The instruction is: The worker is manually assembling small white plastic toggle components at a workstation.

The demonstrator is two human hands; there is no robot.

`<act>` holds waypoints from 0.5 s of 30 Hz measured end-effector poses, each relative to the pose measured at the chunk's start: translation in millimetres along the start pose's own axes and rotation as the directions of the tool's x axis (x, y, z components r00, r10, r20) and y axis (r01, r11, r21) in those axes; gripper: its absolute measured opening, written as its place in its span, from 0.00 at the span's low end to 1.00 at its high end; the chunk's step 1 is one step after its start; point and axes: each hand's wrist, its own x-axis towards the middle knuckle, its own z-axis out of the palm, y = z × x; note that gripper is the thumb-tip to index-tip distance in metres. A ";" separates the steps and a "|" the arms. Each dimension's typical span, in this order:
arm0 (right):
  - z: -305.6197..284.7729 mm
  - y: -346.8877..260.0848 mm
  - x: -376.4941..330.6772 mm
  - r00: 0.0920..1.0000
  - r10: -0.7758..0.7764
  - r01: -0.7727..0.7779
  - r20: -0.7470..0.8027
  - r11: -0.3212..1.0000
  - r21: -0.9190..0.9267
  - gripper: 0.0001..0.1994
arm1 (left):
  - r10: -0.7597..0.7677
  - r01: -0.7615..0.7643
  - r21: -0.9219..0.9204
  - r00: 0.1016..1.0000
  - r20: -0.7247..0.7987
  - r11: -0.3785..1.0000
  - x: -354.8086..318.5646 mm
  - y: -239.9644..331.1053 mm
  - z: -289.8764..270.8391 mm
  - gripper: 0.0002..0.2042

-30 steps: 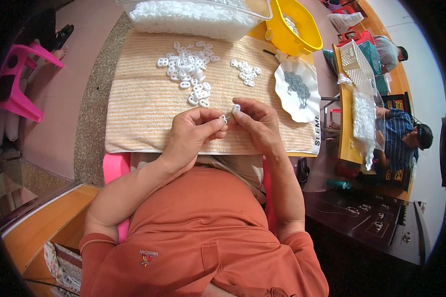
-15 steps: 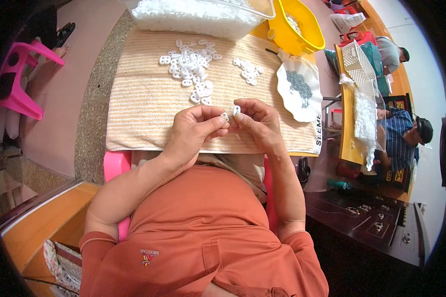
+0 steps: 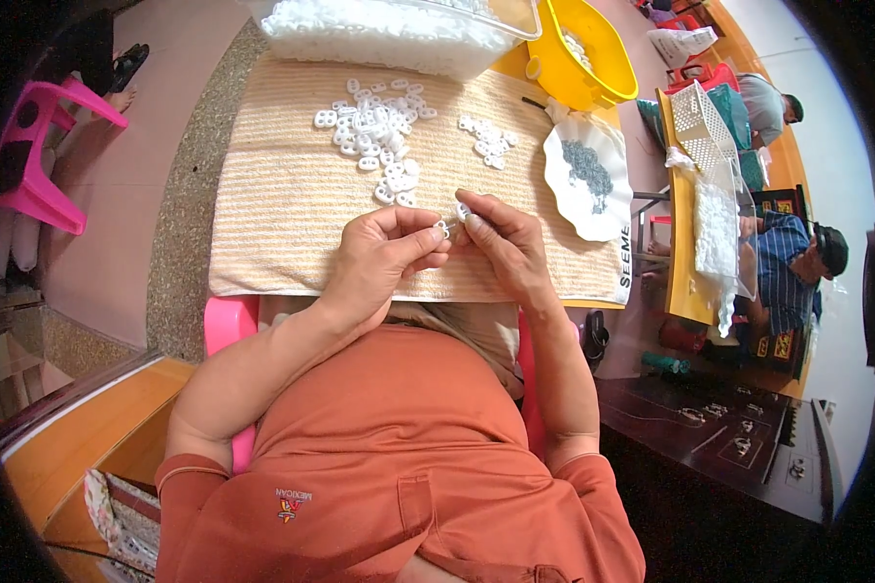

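Note:
Over the near edge of the towel-covered table, my left hand [image 3: 391, 248] pinches a small white ringed plastic piece [image 3: 443, 229] between thumb and fingertips. Close beside it, my right hand [image 3: 510, 243] grips a white oval plastic piece with holes [image 3: 463, 211] between thumb and forefinger. Whether the two pieces touch is too small to tell. Beyond my hands lies a loose pile of white two-holed pieces [image 3: 384, 126]. To its right is a smaller heap of little white pieces [image 3: 491, 141].
A clear bin [image 3: 399, 49] of white pieces stands at the far edge, beside a yellow tub [image 3: 603, 68]. A white scalloped dish [image 3: 608, 222] holds small grey parts. A pink stool [image 3: 44, 160] is at left. Two people sit at another table [image 3: 685, 282] on the right.
My right hand has tilted slightly, turning the oval piece so that it leans. My left hand has stayed almost still.

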 end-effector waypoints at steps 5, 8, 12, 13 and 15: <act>3.1 1.3 -0.2 0.999 -0.046 0.046 0.011 0.999 -0.004 0.13 | -0.002 0.002 0.002 1.000 -0.003 1.000 -0.3 0.7 0.1 0.07; 5.2 -5.7 -3.0 0.998 0.066 -0.066 -0.005 0.996 0.068 0.12 | -0.004 0.004 0.005 1.000 -0.009 1.000 -0.4 1.0 0.1 0.07; 1.5 -2.4 -3.7 0.996 0.086 -0.085 -0.027 0.996 0.025 0.09 | -0.003 0.003 0.007 1.000 -0.009 1.000 -0.1 0.1 0.5 0.07; 1.1 -4.6 -3.2 0.996 0.085 -0.084 -0.024 0.996 0.025 0.09 | -0.001 0.001 0.008 1.000 -0.012 1.000 -0.4 0.3 0.2 0.07; 0.2 -14.1 -2.2 0.962 -0.273 0.232 -0.008 0.831 -0.506 0.09 | -0.005 0.005 0.001 1.000 -0.015 1.000 -0.9 0.9 0.3 0.07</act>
